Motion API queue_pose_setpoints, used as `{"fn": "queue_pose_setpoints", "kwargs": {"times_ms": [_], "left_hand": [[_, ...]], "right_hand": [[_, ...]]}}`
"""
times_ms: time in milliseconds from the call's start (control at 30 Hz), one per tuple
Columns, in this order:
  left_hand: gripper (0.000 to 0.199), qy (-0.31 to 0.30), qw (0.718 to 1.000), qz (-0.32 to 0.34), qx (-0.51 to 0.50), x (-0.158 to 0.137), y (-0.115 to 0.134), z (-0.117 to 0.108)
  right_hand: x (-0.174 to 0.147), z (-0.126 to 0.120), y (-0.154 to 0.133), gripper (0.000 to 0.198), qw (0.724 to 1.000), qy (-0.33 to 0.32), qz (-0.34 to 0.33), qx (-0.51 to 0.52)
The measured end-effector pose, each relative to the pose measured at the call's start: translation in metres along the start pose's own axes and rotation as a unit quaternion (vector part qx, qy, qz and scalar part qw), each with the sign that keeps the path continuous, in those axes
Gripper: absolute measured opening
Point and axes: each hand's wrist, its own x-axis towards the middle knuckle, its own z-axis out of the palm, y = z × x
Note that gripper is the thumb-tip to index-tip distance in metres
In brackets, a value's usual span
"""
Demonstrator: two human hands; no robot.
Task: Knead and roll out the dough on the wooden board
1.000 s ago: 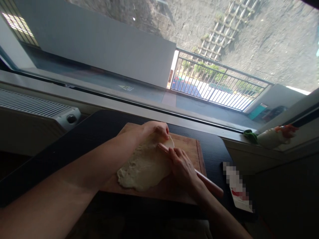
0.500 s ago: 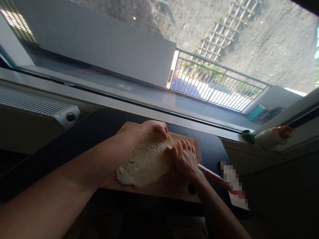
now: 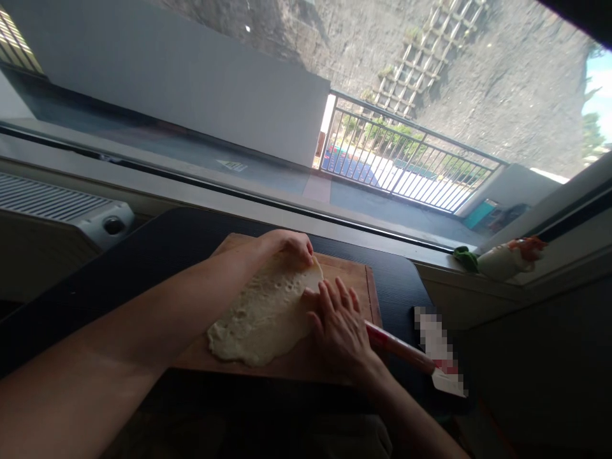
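Observation:
A flat, irregular sheet of dough (image 3: 268, 312) with a bumpy surface lies on a wooden board (image 3: 356, 280). My left hand (image 3: 294, 247) reaches across to the far edge of the dough, its fingers curled closed on that edge. Over the right edge rests my right hand (image 3: 337, 319), palm down with the fingers spread; its thumb side touches the dough. Just beyond my right hand lies a reddish-brown rod (image 3: 406, 349), its left end partly hidden by the hand.
The board stands on a dark table (image 3: 396, 274) below a window. A blurred-out flat item (image 3: 433, 338) and a white piece (image 3: 449, 384) lie at the right. A pale pot-like ornament (image 3: 502, 260) sits on the sill, and a radiator (image 3: 62, 204) is at left.
The view has shifted, so the scene sits slightly further left. My right hand has moved a little nearer me, its fingers more spread. My left hand keeps its hold on the dough's far edge.

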Motion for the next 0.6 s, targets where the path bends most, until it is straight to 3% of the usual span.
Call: {"fn": "queue_pose_setpoints", "kwargs": {"times_ms": [133,200,333,400,500,600], "left_hand": [[0.022,0.016,1.000,0.012,0.009,-0.001,-0.001,0.000],[0.020,0.024,1.000,0.017,0.011,-0.001,-0.003,0.000],[0.023,0.017,0.999,0.032,-0.012,-0.004,-0.007,-0.001],[0.024,0.006,0.999,0.036,-0.024,-0.006,-0.005,-0.002],[0.025,-0.014,0.999,0.025,-0.021,-0.008,0.001,-0.003],[0.028,-0.030,0.999,0.013,-0.003,-0.007,0.006,-0.002]], "right_hand": [[0.024,-0.006,0.013,0.064,0.993,-0.036,0.108,0.001],[0.017,-0.006,0.009,0.063,0.995,-0.040,0.087,0.009],[-0.015,-0.002,-0.005,0.062,0.999,-0.030,-0.040,0.020],[-0.010,-0.001,-0.001,0.063,0.999,-0.029,-0.019,0.017],[0.014,-0.003,0.013,0.067,0.996,-0.039,0.075,0.017],[0.009,-0.001,0.011,0.068,0.997,-0.042,0.060,0.023]]}}
